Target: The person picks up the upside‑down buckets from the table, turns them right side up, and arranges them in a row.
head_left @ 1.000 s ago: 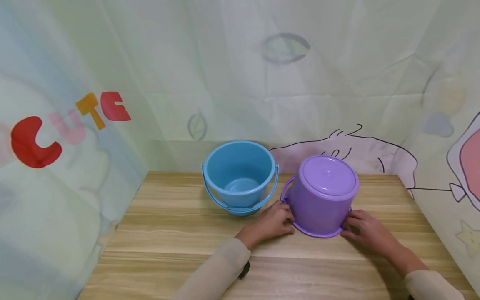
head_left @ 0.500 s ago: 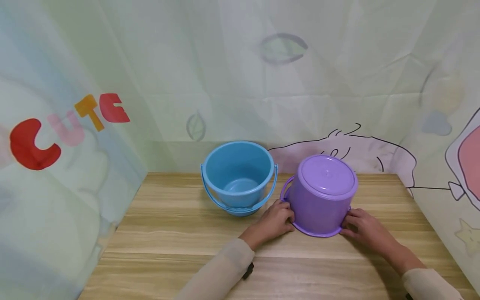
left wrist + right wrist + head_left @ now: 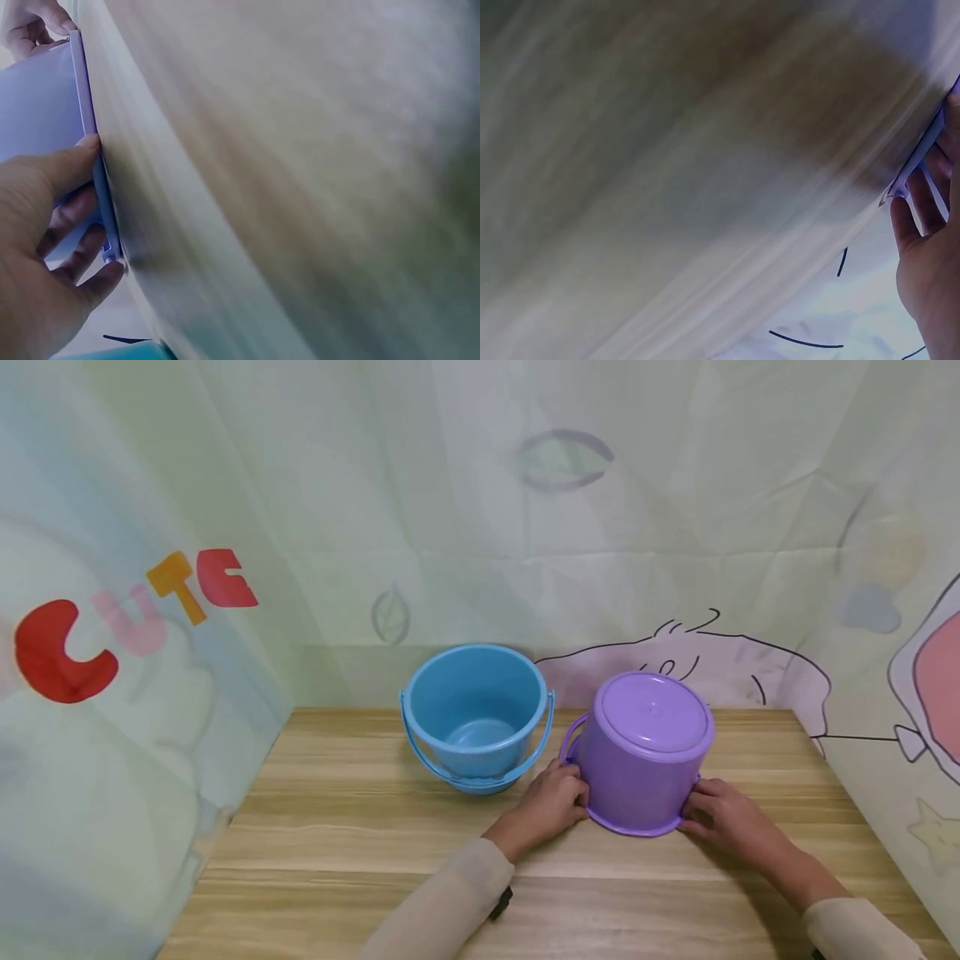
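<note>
In the head view a purple bucket (image 3: 641,760) sits upside down on the table, its base facing up and tilted slightly. My left hand (image 3: 547,802) holds its rim at the near left, beside the purple handle (image 3: 572,739). On the opposite side my right hand (image 3: 731,818) grips the rim. The left wrist view has the thumb of my left hand (image 3: 45,240) on the rim (image 3: 86,97), with the other fingers spread along it. From the right wrist, my right hand (image 3: 934,262) shows at the edge, fingers at the rim (image 3: 922,154); part of it is cut off.
A blue bucket (image 3: 476,693) stands upright left of the purple one, its handle (image 3: 480,781) hanging down in front. The wooden table (image 3: 337,843) meets a printed curtain (image 3: 465,510) at the back and both sides.
My left hand has drawn in slightly, its fingers more curled at the rim, and the left forearm has shifted a little right. Both buckets stay in place.
</note>
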A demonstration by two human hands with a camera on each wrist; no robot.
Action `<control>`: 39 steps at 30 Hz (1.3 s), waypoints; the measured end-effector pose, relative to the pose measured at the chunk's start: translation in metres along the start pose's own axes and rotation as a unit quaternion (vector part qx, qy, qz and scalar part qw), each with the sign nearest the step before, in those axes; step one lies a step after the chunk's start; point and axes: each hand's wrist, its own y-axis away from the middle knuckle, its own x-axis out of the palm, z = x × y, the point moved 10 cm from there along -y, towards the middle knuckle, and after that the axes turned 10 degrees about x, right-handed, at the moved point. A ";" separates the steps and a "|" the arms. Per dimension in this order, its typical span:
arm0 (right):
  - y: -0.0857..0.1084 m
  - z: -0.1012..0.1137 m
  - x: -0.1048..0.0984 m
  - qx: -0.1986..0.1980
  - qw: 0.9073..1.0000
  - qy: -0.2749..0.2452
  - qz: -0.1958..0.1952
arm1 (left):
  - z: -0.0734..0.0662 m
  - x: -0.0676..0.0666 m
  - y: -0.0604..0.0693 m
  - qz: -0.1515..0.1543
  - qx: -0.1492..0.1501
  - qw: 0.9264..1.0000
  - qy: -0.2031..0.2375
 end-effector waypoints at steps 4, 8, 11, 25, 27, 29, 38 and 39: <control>0.000 0.000 0.001 -0.004 1.000 0.001 0.002 | -0.001 -0.001 0.000 -0.003 0.006 1.000 -0.007; 0.001 -0.001 0.001 -0.007 1.000 0.000 0.001 | -0.002 -0.002 -0.001 -0.005 0.011 1.000 -0.009; 0.001 0.000 -0.001 -0.012 1.000 -0.003 -0.005 | -0.002 -0.002 -0.002 -0.006 0.013 1.000 -0.008; -0.002 0.000 0.000 -0.002 1.000 -0.010 0.008 | -0.001 -0.003 -0.001 -0.002 0.020 1.000 -0.018; -0.002 0.000 -0.001 -0.004 1.000 -0.011 0.005 | -0.001 -0.004 0.000 -0.003 0.020 1.000 -0.014; -0.002 0.001 -0.003 -0.007 1.000 -0.015 0.002 | -0.001 -0.006 0.000 -0.004 0.019 1.000 -0.009; -0.002 0.004 -0.007 -0.022 0.999 -0.025 -0.013 | 0.000 -0.007 0.005 0.006 0.004 1.000 0.016; -0.001 0.004 -0.007 -0.022 0.999 -0.026 -0.014 | 0.000 -0.007 0.005 0.007 0.005 1.000 0.015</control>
